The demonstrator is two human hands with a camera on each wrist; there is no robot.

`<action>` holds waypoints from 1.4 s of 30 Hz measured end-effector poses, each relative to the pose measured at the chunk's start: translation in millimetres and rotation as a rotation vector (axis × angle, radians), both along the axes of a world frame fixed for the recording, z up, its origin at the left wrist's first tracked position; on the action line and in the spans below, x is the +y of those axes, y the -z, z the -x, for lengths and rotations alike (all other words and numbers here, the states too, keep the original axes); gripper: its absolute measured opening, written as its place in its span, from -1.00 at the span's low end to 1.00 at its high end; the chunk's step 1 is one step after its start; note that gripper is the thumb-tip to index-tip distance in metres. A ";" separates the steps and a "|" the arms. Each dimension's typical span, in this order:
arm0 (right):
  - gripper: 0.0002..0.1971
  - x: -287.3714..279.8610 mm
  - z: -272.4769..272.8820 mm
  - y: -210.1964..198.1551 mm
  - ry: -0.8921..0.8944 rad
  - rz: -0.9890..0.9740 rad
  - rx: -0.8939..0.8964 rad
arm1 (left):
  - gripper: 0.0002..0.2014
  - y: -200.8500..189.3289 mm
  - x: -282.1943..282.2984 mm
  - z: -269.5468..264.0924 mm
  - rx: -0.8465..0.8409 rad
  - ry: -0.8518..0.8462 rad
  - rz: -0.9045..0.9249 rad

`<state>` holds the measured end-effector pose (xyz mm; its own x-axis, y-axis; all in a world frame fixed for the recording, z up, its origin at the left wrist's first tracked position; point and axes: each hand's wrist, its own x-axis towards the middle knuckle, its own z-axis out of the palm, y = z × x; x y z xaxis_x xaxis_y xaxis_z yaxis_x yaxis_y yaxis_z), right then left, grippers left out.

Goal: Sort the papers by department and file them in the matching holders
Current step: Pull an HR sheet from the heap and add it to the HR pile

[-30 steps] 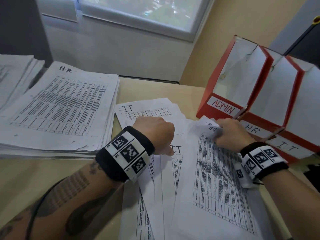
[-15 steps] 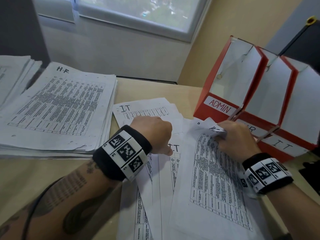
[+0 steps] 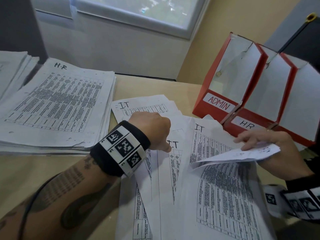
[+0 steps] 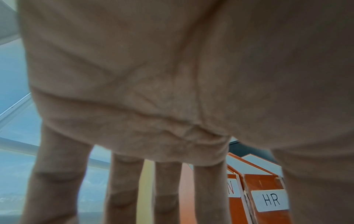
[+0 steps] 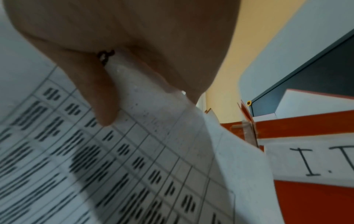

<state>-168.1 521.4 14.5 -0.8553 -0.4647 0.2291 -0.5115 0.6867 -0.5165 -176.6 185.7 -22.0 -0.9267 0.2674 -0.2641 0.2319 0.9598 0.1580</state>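
Loose printed sheets marked IT [image 3: 199, 129] lie fanned across the desk in front of me. My left hand [image 3: 155, 132] presses down on them, and the left wrist view shows its fingers [image 4: 124, 189] held straight. At the right, my right hand [image 3: 256, 141] pinches the top edge of one sheet [image 3: 239, 155], which is lifted and curled back. The right wrist view shows thumb and finger [image 5: 103, 98] clamped on that sheet [image 5: 134, 151]. Three red holders stand behind: ADMIN [image 3: 219, 103], HR [image 3: 245, 124] and IT [image 5: 316, 163].
A thick stack headed HR [image 3: 57, 104] lies at the left, with another paper pile [image 3: 12, 70] at the far left edge. A wall and window run along the back of the desk [image 3: 152, 85]. A dark panel [image 3: 304, 37] stands behind the holders.
My right hand has lifted the top of the upper sheet and drawn it back to the right, uncovering an IT sheet beneath. The left hand has stayed in place.
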 end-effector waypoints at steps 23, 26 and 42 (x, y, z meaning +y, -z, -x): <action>-0.80 -47.8 -23.6 -45.2 0.199 0.926 0.221 | -0.92 -84.8 25.2 -41.9 0.582 0.056 -1.219; -0.71 -48.0 -12.7 -75.2 0.186 0.841 0.361 | -0.72 -109.3 38.4 -38.9 0.651 0.177 -1.039; -0.67 -60.4 -35.5 -39.9 0.302 0.953 0.355 | -0.79 -81.8 58.0 -30.9 0.332 -0.175 -1.529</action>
<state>-132.6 461.1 54.3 -0.7181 0.2588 0.6460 -0.6143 0.2006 -0.7632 -145.7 243.7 59.9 -0.9328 -0.0324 0.3589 0.3600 -0.0369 0.9322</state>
